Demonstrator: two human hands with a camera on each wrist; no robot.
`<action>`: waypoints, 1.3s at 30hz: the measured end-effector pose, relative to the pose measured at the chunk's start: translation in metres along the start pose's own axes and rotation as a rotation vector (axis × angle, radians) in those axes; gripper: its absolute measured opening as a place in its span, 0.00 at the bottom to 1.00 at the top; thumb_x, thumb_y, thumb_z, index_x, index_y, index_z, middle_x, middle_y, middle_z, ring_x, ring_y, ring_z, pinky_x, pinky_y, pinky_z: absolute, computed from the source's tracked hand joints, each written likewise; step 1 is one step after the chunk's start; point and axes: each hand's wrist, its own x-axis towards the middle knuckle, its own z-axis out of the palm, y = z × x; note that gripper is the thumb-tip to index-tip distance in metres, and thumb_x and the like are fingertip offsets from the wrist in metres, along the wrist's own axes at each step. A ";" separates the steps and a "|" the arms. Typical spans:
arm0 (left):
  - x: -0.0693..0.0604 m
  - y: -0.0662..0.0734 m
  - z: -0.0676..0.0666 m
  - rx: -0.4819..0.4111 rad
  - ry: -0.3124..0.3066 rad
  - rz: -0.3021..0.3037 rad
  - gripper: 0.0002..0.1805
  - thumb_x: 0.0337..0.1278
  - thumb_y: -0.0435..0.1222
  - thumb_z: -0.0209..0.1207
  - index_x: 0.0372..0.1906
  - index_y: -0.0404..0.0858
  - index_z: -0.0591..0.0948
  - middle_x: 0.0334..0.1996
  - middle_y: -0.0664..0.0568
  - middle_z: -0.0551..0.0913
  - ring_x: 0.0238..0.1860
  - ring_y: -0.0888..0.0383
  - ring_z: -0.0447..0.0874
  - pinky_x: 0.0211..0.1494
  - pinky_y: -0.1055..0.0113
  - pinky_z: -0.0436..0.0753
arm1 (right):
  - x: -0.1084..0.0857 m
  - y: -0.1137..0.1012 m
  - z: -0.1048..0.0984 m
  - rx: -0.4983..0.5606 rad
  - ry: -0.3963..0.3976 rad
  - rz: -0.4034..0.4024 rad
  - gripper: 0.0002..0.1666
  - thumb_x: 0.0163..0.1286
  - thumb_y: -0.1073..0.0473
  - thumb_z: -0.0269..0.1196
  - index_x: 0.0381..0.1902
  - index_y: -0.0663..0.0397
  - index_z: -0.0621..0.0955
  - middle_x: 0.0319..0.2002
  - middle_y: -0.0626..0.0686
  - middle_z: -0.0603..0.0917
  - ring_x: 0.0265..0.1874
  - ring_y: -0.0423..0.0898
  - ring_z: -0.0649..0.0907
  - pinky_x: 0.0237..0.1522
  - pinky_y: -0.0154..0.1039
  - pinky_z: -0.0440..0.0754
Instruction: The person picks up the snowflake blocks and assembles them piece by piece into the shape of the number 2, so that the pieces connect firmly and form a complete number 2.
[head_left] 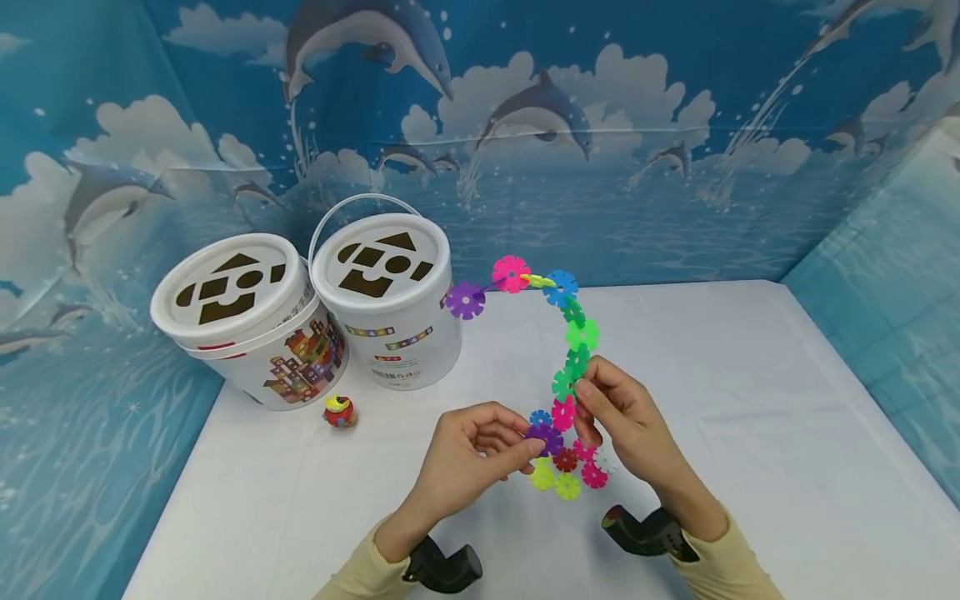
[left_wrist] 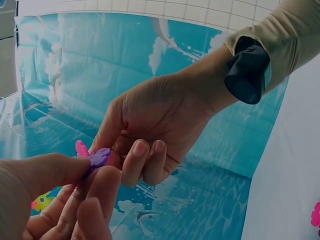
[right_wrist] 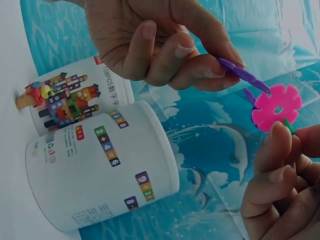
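A curved chain of notched plastic snowflake discs in purple, pink, yellow, blue and green arches up from the hands. My left hand pinches a purple disc between thumb and forefinger. A small blue disc shows just above it. On the other side my right hand pinches a green disc, beside a pink disc that stands between the two hands. Below the hands appear yellow, dark red and pink discs; whether they join the chain I cannot tell.
Two white lidded buckets stand at the back left of the white-covered table. A small red and yellow toy figure is in front of them. A blue dolphin-print cloth rises behind the table.
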 end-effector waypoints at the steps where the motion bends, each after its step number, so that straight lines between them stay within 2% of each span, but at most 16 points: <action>1: 0.000 0.000 0.000 0.007 0.003 0.001 0.08 0.54 0.33 0.66 0.36 0.35 0.82 0.25 0.47 0.85 0.24 0.53 0.84 0.24 0.64 0.80 | 0.000 0.000 0.001 -0.006 0.007 -0.005 0.09 0.74 0.71 0.45 0.32 0.61 0.67 0.18 0.53 0.68 0.13 0.46 0.70 0.14 0.38 0.71; 6: 0.001 -0.002 0.002 0.019 0.013 0.021 0.08 0.53 0.32 0.67 0.36 0.33 0.82 0.25 0.47 0.85 0.23 0.54 0.84 0.25 0.64 0.80 | -0.001 0.002 0.004 -0.058 0.043 -0.012 0.09 0.74 0.72 0.45 0.31 0.60 0.67 0.17 0.52 0.69 0.13 0.45 0.71 0.13 0.37 0.71; 11: 0.001 -0.004 0.002 0.010 0.029 0.051 0.08 0.54 0.31 0.66 0.37 0.32 0.82 0.25 0.45 0.85 0.22 0.50 0.84 0.23 0.63 0.80 | 0.000 0.002 0.006 -0.116 0.076 -0.009 0.08 0.74 0.71 0.46 0.32 0.60 0.67 0.16 0.51 0.70 0.12 0.44 0.71 0.13 0.37 0.71; 18: 0.001 -0.002 -0.001 0.027 0.043 0.030 0.09 0.54 0.33 0.66 0.39 0.33 0.84 0.25 0.47 0.85 0.23 0.46 0.84 0.22 0.65 0.80 | -0.001 0.005 0.009 -0.103 0.129 -0.044 0.08 0.71 0.76 0.45 0.34 0.64 0.69 0.17 0.51 0.71 0.13 0.43 0.72 0.11 0.37 0.69; 28: 0.002 -0.003 -0.001 0.027 0.053 0.039 0.07 0.54 0.32 0.66 0.38 0.33 0.84 0.25 0.47 0.85 0.23 0.53 0.84 0.23 0.64 0.80 | -0.003 0.006 0.015 -0.159 0.179 -0.066 0.08 0.69 0.79 0.46 0.35 0.66 0.70 0.17 0.51 0.72 0.13 0.42 0.71 0.10 0.35 0.68; 33: 0.002 -0.002 -0.001 0.007 0.042 0.030 0.07 0.54 0.31 0.65 0.36 0.32 0.83 0.26 0.46 0.85 0.24 0.52 0.85 0.23 0.64 0.80 | -0.002 0.003 0.015 -0.186 0.207 -0.065 0.06 0.71 0.76 0.47 0.34 0.65 0.69 0.17 0.50 0.73 0.13 0.42 0.72 0.11 0.35 0.70; 39: 0.004 -0.002 -0.003 -0.089 0.024 -0.010 0.08 0.55 0.29 0.64 0.37 0.27 0.78 0.29 0.38 0.84 0.26 0.53 0.86 0.26 0.60 0.83 | -0.002 0.001 0.015 -0.166 0.240 -0.063 0.07 0.72 0.73 0.47 0.32 0.65 0.68 0.17 0.51 0.72 0.12 0.45 0.73 0.12 0.35 0.71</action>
